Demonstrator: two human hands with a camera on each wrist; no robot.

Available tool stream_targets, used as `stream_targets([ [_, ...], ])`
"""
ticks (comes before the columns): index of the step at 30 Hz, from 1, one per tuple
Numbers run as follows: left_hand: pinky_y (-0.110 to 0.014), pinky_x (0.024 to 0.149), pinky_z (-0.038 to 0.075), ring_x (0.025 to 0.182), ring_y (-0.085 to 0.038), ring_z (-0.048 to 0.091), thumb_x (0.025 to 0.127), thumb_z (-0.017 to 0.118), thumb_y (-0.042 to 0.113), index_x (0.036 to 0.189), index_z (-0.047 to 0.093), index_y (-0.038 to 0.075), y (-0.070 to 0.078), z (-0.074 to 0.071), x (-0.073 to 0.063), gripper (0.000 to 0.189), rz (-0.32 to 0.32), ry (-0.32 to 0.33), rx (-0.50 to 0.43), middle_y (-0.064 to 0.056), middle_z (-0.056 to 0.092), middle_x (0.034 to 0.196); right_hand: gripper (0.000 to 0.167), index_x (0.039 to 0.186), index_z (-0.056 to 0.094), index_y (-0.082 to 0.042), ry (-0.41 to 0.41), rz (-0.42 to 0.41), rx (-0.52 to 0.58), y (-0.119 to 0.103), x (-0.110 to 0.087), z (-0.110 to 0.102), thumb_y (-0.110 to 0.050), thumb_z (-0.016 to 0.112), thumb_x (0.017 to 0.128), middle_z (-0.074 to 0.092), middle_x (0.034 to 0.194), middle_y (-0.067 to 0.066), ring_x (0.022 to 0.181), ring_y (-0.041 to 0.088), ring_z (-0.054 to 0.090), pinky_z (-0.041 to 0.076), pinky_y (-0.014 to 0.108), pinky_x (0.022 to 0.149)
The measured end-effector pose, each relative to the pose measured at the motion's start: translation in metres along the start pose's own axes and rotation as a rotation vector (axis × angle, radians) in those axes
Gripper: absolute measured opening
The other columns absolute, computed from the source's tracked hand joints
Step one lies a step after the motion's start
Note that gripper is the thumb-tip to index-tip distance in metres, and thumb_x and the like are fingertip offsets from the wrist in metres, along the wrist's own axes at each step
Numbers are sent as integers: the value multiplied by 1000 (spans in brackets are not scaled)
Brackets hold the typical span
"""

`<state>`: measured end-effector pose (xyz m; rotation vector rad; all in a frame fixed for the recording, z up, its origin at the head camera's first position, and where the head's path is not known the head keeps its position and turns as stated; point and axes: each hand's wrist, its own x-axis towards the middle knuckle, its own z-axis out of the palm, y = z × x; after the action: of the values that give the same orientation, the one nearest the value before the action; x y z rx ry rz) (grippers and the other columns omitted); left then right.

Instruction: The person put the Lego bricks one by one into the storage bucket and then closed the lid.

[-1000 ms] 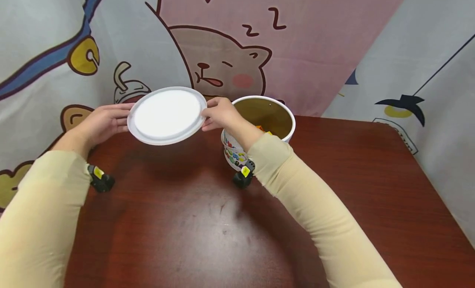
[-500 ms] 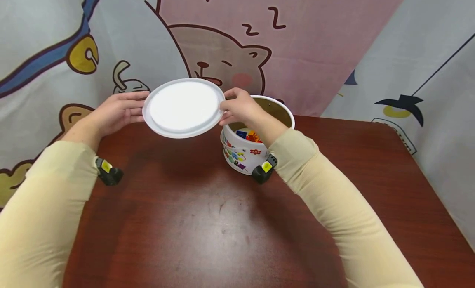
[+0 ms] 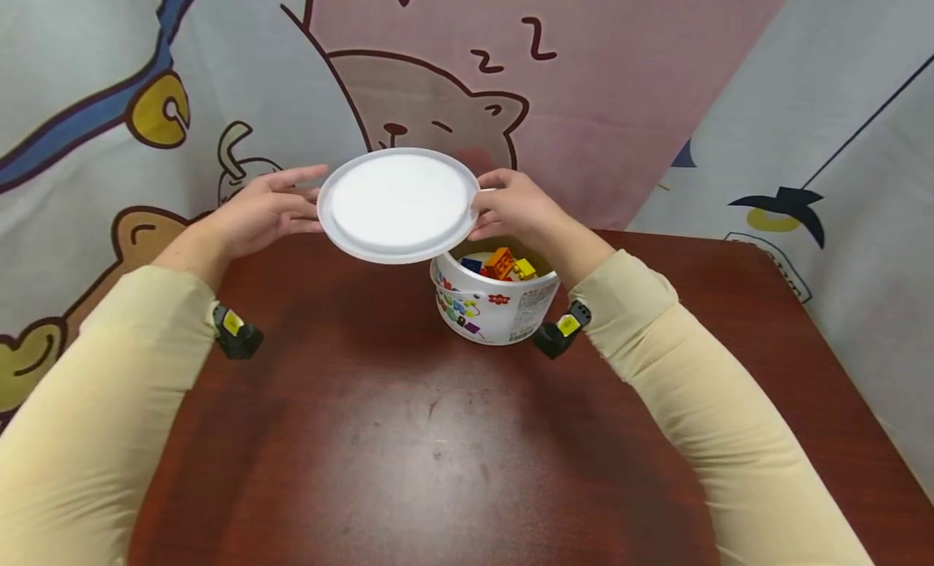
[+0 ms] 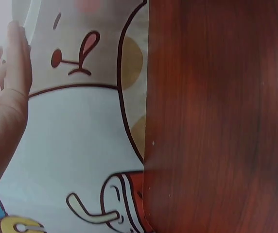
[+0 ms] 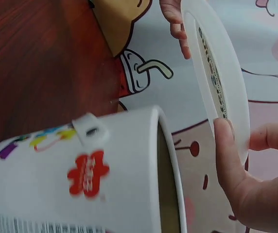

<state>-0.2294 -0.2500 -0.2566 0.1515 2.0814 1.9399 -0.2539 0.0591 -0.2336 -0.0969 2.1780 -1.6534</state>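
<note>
A round white lid (image 3: 400,201) is held up in the air above the table, slightly tilted. My right hand (image 3: 521,207) pinches its right rim; in the right wrist view the thumb (image 5: 225,145) lies on one side and a finger on the other. At the lid's left rim is my left hand (image 3: 270,209), its fingers extended with the tips at or just behind the edge. Below and right of the lid stands a white printed bucket (image 3: 496,316), its top uncovered. Inside it lie toy building bricks, among them an orange brick (image 3: 500,263) and a yellow brick (image 3: 524,269). The lid and right hand hide the bucket's back rim.
The dark red-brown wooden table (image 3: 409,436) reaches back to a cloth (image 3: 584,104) printed with cartoon animals. A thin handle (image 3: 456,289) runs along the bucket's front. Small black cameras are strapped at both wrists.
Both hands have moved right together, carrying the lid from left of the bucket to partly over its left side. More of the bucket's front and the bricks now show.
</note>
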Motion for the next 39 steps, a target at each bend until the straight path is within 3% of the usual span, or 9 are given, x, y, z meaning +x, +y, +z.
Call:
stream_targets([
  [2, -20, 78, 54, 91, -5, 63, 91, 49, -3, 150, 20, 15, 3, 8, 3, 68, 6, 0, 23, -22, 28, 148, 50, 135, 34, -3, 2, -6, 5, 1, -3, -8, -3, 52, 89, 51, 107, 15, 66, 16, 61, 57, 28, 68],
  [10, -21, 79, 54, 91, -4, 62, 90, 58, 5, 147, 30, 12, 7, 40, 16, 64, 96, 11, 147, -18, 38, 143, 50, 140, 33, -4, 27, -49, 82, 8, -13, -39, -5, 49, 92, 47, 114, 10, 67, 13, 62, 56, 24, 64],
  [13, -22, 77, 54, 93, -5, 62, 90, 57, 3, 145, 34, 12, 6, 48, 21, 61, 137, 21, 143, -17, 41, 141, 47, 142, 34, -6, 43, -70, 104, 12, -17, -51, -7, 42, 95, 48, 116, 10, 69, 13, 61, 56, 23, 66],
  [16, -23, 78, 54, 93, -6, 62, 89, 57, 3, 144, 36, 13, 7, 56, 26, 59, 173, 29, 126, -16, 44, 138, 51, 143, 34, -9, 63, -138, 90, 17, -21, -60, -2, 38, 93, 46, 123, 10, 74, 14, 60, 55, 23, 67],
  [19, -24, 79, 54, 95, -8, 62, 90, 58, 7, 143, 38, 15, 9, 63, 29, 57, 208, 43, 164, -13, 47, 135, 53, 143, 37, -11, 108, -246, -3, 23, -24, -67, 1, 44, 91, 46, 125, 10, 82, 11, 59, 55, 21, 68],
  [24, -20, 73, 53, 106, -12, 57, 93, 55, 16, 142, 41, 16, 14, 75, 34, 50, 273, 101, 286, -12, 49, 138, 42, 131, 53, -8, 299, -423, -260, 27, -27, -71, -9, 59, 90, 55, 102, 3, 70, 1, 58, 52, 15, 61],
  [28, -18, 65, 50, 91, -5, 57, 94, 55, 18, 135, 50, 13, 17, 84, 37, 42, 335, 193, 362, -11, 58, 125, 30, 118, 63, -2, 464, -543, -401, 24, -29, -73, -9, 62, 88, 50, 91, -3, 64, -6, 52, 47, 10, 58],
  [33, -15, 63, 49, 69, 2, 52, 93, 56, 17, 121, 60, 0, 19, 89, 38, 32, 399, 286, 355, 0, 56, 99, 29, 110, 66, -1, 537, -600, -441, 19, -32, -72, -17, 67, 86, 57, 91, -1, 73, -6, 52, 48, 10, 70],
  [39, -16, 69, 49, 70, -3, 56, 93, 57, 19, 116, 64, 2, 21, 94, 39, 30, 419, 358, 338, 1, 65, 89, 29, 107, 65, 0, 535, -635, -374, 14, -35, -73, -15, 70, 83, 55, 69, -13, 61, -2, 52, 44, 11, 61],
])
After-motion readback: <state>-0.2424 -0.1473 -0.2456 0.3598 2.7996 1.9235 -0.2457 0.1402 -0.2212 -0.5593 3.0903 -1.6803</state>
